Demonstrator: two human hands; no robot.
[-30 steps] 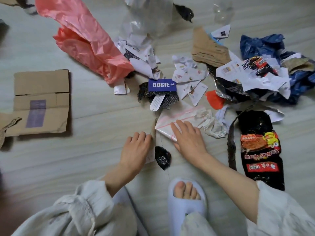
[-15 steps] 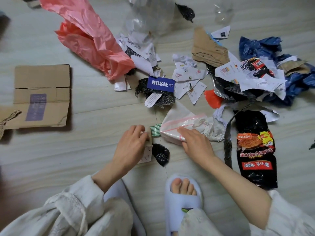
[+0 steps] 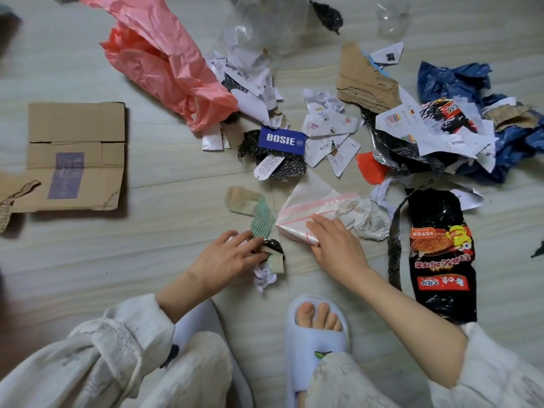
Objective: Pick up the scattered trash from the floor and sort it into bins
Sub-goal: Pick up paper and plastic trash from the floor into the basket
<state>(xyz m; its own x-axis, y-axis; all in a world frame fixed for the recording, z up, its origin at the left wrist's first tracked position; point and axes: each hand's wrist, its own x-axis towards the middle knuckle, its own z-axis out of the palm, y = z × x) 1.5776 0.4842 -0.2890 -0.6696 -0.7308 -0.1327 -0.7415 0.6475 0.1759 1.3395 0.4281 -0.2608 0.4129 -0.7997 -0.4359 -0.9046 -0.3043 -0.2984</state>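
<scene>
Trash lies scattered on the pale wood floor. My left hand (image 3: 232, 257) has its fingertips closed over a small bundle of scraps: a black mesh bit (image 3: 273, 245), a card piece and crumpled white paper (image 3: 264, 278). A green ribbed strip (image 3: 262, 219) runs up from the bundle to a brown cardboard scrap (image 3: 241, 199). My right hand (image 3: 335, 245) grips the near corner of a clear zip bag (image 3: 312, 203) with a pink seal line. No bin is in view.
A flattened cardboard box (image 3: 76, 154) lies at the left and a pink plastic bag (image 3: 164, 63) at the top. A blue BOSIE tag (image 3: 281, 141), torn papers (image 3: 329, 128), a blue bag (image 3: 459, 81) and a black noodle wrapper (image 3: 438, 254) lie ahead and right. My slippered foot (image 3: 316, 334) is between my arms.
My left hand has shifted right and gathered the black mesh bit with the paper scraps, uncovering the green strip and brown scrap. My right hand closed on the zip bag's corner and tugged it.
</scene>
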